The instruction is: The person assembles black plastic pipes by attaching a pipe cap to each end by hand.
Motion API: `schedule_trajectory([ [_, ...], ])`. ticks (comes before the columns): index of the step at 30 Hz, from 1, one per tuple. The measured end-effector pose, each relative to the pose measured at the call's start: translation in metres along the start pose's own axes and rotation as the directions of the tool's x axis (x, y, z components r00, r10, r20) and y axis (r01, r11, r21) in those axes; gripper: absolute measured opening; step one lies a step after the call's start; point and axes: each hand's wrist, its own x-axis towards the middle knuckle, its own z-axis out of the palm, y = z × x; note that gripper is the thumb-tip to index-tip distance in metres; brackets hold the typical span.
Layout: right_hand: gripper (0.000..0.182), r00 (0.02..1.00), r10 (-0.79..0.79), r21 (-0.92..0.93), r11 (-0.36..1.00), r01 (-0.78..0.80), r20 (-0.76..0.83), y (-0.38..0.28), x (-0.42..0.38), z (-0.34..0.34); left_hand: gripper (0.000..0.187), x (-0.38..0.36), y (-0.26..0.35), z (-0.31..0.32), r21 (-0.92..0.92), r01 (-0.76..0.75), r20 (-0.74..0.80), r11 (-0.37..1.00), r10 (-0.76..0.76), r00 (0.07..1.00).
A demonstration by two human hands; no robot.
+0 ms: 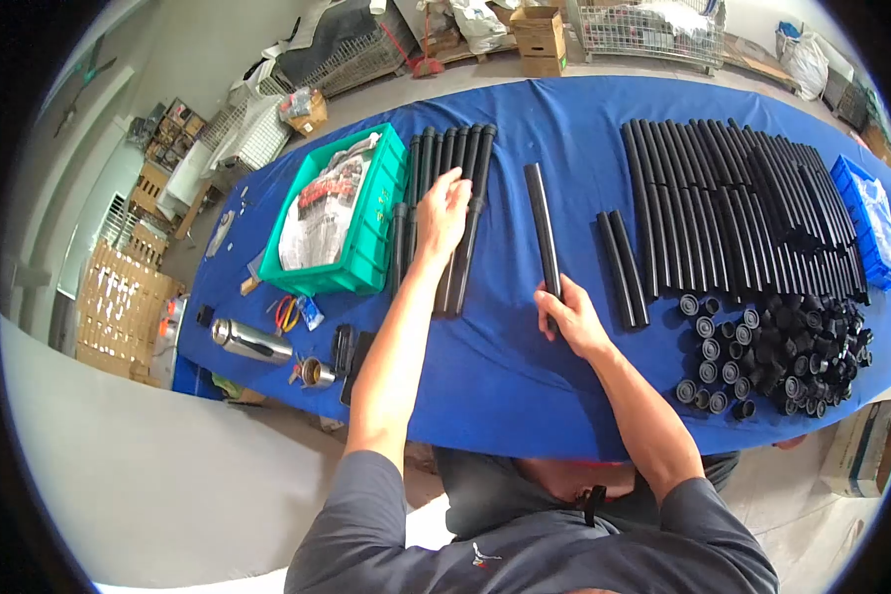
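My right hand [571, 315] is closed around the lower end of a black tube [541, 213], which points away from me over the blue cloth. Over to the left, my left hand [443, 216] is above a group of black capped tubes [453, 282], its fingers partly stretched out and apart with nothing seen between them. Two loose black tubes [622, 267] lie just right of my right hand. Beyond them a large stack of black tubes [678, 228] lies in rows, and a heap of round black end caps [787, 346] sits in front of that stack.
A green crate [391, 198] with printed paper inside stands left of the capped tubes. Near the left edge are a steel flask [252, 340], a metal cup [317, 373] and orange-handled scissors [287, 315]. A blue bin [866, 223] stands at the far right of the table.
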Motion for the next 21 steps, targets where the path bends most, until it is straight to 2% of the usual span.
schedule_trajectory([
  [2, 0.020, 0.999, 0.032, -0.019, 0.999, -0.032, -0.001, 0.001, 0.003, -0.002, 0.042, 0.039, -0.023, 0.013, 0.387, -0.217, 0.022, 0.896, 0.227, 0.974],
  [4, 0.020, 0.999, 0.053, -0.041, 0.998, -0.054, -0.013, 0.000, 0.005, -0.003, 0.043, 0.071, -0.041, 0.027, 0.584, -0.360, 0.160, 0.727, 0.332, 0.930],
  [6, 0.020, 0.998, 0.059, -0.073, 0.995, -0.061, -0.032, -0.003, 0.008, -0.004, 0.046, 0.091, -0.046, 0.041, 0.703, -0.362, 0.287, 0.612, 0.221, 0.932],
  [11, 0.019, 0.989, 0.139, -0.011, 0.990, -0.139, -0.045, -0.006, 0.009, -0.007, 0.044, 0.136, -0.091, 0.061, 0.830, -0.365, 0.382, 0.422, 0.048, 0.923],
  [14, 0.019, 0.985, 0.162, 0.018, 0.987, -0.162, -0.050, -0.009, 0.009, -0.005, 0.027, 0.137, -0.089, 0.067, 0.808, -0.351, 0.386, 0.473, 0.025, 0.922],
  [15, 0.020, 0.986, 0.158, 0.018, 0.987, -0.158, -0.046, -0.009, 0.009, -0.006, 0.021, 0.137, -0.093, 0.069, 0.801, -0.374, 0.383, 0.468, 0.080, 0.920],
  [18, 0.020, 0.983, 0.182, 0.014, 0.983, -0.181, -0.039, -0.011, 0.010, -0.005, 0.037, 0.144, -0.098, 0.070, 0.800, -0.343, 0.385, 0.492, 0.016, 0.923],
  [21, 0.020, 0.985, 0.169, 0.045, 0.985, -0.167, -0.031, -0.009, 0.010, -0.005, 0.031, 0.139, -0.101, 0.074, 0.801, -0.372, 0.376, 0.470, 0.090, 0.922],
])
